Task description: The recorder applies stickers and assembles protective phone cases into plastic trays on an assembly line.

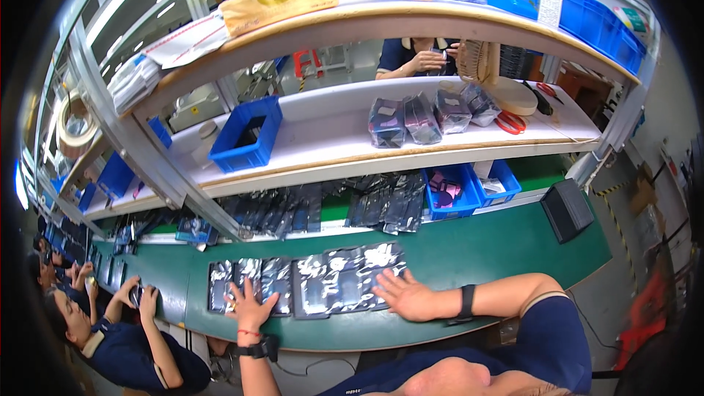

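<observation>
Left hand [253, 312] and right hand [412, 298] had fingers [249, 290] splayed, gripping nothing; glossy pouches [345, 284] looked light, kinda slippery, best edge-pinched.

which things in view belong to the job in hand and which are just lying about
Seem part of the job:
- glossy dark pouches in a row, left hand and right hand over them
- green tabletop beneath

Apparently lying about:
- yellow packet, top shelf
- blue bin, middle shelf
- dark box, tabletop's right end
</observation>
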The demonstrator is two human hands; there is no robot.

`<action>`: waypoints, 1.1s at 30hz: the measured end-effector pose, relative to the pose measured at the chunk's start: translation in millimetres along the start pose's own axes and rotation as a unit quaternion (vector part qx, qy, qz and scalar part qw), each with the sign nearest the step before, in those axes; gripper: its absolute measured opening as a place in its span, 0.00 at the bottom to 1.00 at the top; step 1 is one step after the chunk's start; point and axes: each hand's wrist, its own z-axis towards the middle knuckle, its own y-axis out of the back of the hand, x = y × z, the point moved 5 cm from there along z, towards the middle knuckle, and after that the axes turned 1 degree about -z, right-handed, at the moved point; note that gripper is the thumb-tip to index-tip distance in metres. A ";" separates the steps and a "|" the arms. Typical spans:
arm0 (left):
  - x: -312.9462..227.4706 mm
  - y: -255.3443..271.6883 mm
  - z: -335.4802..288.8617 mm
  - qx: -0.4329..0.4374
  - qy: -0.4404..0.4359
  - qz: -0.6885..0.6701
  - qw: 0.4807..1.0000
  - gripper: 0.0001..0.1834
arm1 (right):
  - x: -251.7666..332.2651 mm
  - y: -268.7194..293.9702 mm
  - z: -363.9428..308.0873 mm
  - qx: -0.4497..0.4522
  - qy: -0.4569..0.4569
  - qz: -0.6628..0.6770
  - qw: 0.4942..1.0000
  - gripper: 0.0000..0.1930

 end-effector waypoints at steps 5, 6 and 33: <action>101.0 18.4 59.6 -0.015 0.020 0.002 1.000 0.53 | 57.6 -11.7 101.0 -0.010 0.019 0.003 1.000 0.35; 125.6 20.9 73.8 -0.012 0.032 0.014 0.999 0.53 | 71.7 -10.8 123.0 -0.005 0.017 0.010 1.000 0.35; -319.6 46.1 -186.0 0.195 -0.693 -0.156 0.676 0.20 | -278.8 64.3 -416.7 -0.343 -0.720 0.144 0.586 0.34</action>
